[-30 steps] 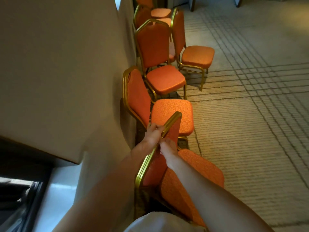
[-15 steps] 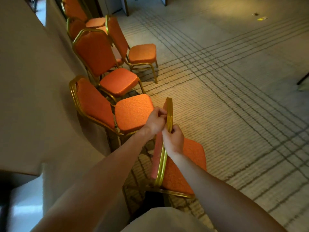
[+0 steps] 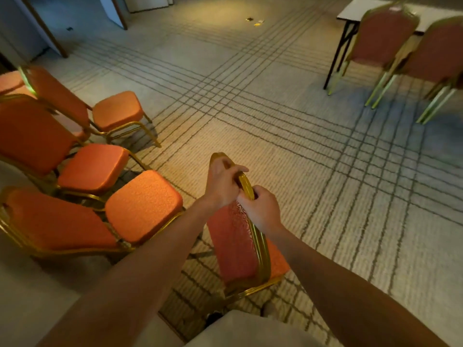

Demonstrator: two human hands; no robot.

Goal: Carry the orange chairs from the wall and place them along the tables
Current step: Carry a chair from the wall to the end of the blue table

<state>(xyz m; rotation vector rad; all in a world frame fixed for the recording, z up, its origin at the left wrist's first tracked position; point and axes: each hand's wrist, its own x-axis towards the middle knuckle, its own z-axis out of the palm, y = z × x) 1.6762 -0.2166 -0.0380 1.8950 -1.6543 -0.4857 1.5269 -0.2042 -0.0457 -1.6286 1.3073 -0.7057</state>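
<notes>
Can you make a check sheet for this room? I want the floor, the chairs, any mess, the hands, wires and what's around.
Surface: striped carpet.
Job's things: held chair in front; several wall chairs on the left; two table chairs beside the table, far right.
Clutter: small scraps on the carpet, far off.
Grips: left hand and right hand both curl round the held chair's top rail.
Cables: nothing seen.
Surroundings: door panels at the back.

Table [image 3: 355, 8] partly off-frame; its chairs [image 3: 383, 36] blurry.
</notes>
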